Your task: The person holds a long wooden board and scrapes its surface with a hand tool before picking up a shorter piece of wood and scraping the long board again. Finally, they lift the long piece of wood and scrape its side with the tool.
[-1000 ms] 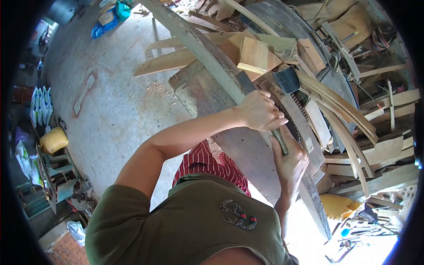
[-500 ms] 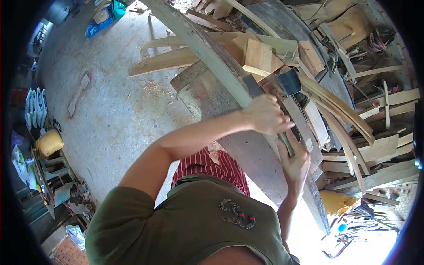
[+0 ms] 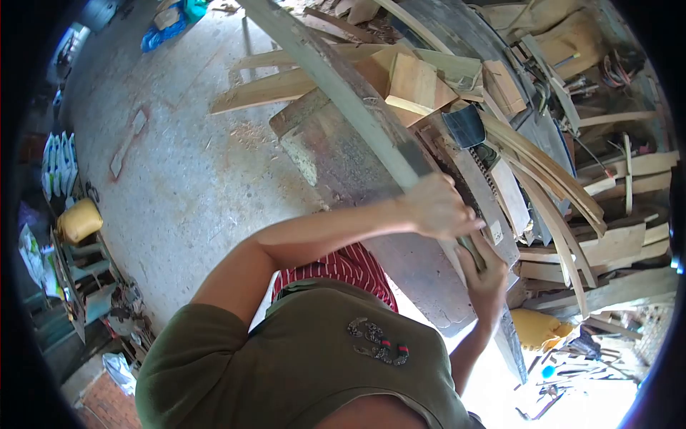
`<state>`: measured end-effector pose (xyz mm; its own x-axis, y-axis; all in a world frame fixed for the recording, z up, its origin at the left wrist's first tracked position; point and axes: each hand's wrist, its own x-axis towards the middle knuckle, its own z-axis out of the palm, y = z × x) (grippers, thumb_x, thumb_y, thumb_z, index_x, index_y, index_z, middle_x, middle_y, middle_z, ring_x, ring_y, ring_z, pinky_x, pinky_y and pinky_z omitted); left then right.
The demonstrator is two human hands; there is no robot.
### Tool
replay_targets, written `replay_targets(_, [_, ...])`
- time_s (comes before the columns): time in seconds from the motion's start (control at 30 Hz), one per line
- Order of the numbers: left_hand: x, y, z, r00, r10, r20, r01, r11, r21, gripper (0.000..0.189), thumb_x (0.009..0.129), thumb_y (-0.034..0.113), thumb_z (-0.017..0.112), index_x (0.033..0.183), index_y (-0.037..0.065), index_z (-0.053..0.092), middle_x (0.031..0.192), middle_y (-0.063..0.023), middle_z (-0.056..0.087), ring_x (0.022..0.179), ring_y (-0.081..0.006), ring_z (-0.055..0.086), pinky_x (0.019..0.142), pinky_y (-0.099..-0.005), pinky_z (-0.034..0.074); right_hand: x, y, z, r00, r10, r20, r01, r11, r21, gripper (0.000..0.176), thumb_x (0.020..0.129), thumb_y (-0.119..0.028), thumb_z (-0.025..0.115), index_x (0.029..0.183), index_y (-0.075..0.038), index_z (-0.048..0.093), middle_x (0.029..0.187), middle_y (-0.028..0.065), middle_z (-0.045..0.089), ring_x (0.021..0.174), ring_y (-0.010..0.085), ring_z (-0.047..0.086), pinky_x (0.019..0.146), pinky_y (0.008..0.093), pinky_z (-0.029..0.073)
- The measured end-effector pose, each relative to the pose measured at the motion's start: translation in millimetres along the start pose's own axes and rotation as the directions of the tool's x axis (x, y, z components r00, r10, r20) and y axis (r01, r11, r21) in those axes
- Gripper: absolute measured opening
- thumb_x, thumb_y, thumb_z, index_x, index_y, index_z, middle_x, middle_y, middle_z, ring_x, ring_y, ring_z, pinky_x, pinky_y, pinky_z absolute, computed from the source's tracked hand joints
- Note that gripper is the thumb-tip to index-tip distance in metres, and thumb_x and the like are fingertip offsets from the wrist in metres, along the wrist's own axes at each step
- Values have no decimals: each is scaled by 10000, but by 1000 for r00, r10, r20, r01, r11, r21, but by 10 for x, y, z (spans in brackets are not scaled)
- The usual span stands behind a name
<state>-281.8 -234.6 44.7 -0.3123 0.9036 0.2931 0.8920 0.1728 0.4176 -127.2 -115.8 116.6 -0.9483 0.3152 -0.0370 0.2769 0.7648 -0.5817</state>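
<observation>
A long, pale wooden beam (image 3: 343,93) runs diagonally from the top down past my hands. My left hand (image 3: 437,207) is closed in a fist over the beam, its fingers wrapped round something mostly covered. A flat dark piece (image 3: 412,157) shows just beyond its knuckles. Below it, my right hand (image 3: 489,275) is wrapped round a greenish-brown bar-like handle (image 3: 470,252). Both hands appear to be on one long hand tool, whose kind is hidden by the fingers. Under the beam lies a worn bench board (image 3: 321,154).
Right of the hands stand a machine with a chain (image 3: 486,168) and a black curved guard (image 3: 464,127). Wooden blocks (image 3: 411,84) and curved wood strips (image 3: 557,179) are piled there. A yellow container (image 3: 80,220) stands at left on the concrete floor (image 3: 186,164).
Both hands have moved a little down and right along the beam, toward my body, still closed. The dark piece beyond my left hand has shifted with them.
</observation>
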Motion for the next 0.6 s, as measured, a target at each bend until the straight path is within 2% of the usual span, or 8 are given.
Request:
replay_targets(0.03, [41,132,150,1000,-20,-1,20,1000,6,520,1026,432,452,620,186,664,412,-7,499,359,-195,487,600,-352,503,-75,139,-103,998,-67,-13,66,997,-41,414,868,-240,775,1235,-58,712,801,148,750,651,233,714,638,368,551])
replay_targets(0.1, [109,271,238,937,39,-348,-42,999,-1,518,1035,419,428,615,214,652,393,9,452,336,-171,439,605,-364,505,-81,170,-229,989,-145,-20,144,988,-50,422,861,-269,777,1234,-83,716,803,145,748,681,250,732,650,375,553])
replay_targets(0.17, [20,100,88,994,-7,-113,4,999,-35,486,1016,403,451,615,212,649,402,-7,466,346,-190,458,609,-348,503,74,109,-161,995,-96,23,97,994,-47,426,860,-288,773,1236,-97,714,806,146,746,704,260,738,660,391,552])
replay_targets(0.27, [-95,-193,0,993,-26,-114,46,983,180,489,1010,412,463,592,211,621,406,-6,471,356,-199,471,568,-332,483,290,-64,86,994,-106,30,108,988,-109,425,862,-322,764,1240,-135,714,791,139,740,697,246,736,662,403,550])
replay_targets(0.33, [-102,-288,25,902,58,-429,15,986,165,514,1020,414,453,564,213,577,394,9,445,340,-187,442,496,-336,443,316,-53,100,977,-215,-6,210,958,-196,402,859,-333,763,1222,-164,724,767,127,732,651,231,721,643,390,549])
replay_targets(0.43, [43,99,87,994,-71,-83,80,989,121,509,1027,414,450,581,215,591,388,12,430,334,-176,434,464,-349,425,144,188,-192,991,-117,67,125,985,-119,395,857,-315,766,1217,-157,726,805,120,748,672,241,732,657,373,564])
replay_targets(0.47, [122,235,167,969,-3,-249,16,999,48,484,1024,388,460,599,211,606,390,8,434,341,-165,451,476,-341,438,74,293,-305,994,-66,90,71,996,-52,388,864,-284,762,1225,-147,722,841,107,764,694,245,741,683,368,577])
replay_targets(0.6, [338,292,334,967,75,-245,-58,995,75,451,1029,383,455,648,218,632,395,15,434,344,-154,455,460,-329,435,-10,516,-287,1000,-8,-22,10,991,132,375,881,-229,746,1244,-144,717,825,132,753,706,222,744,689,352,569])
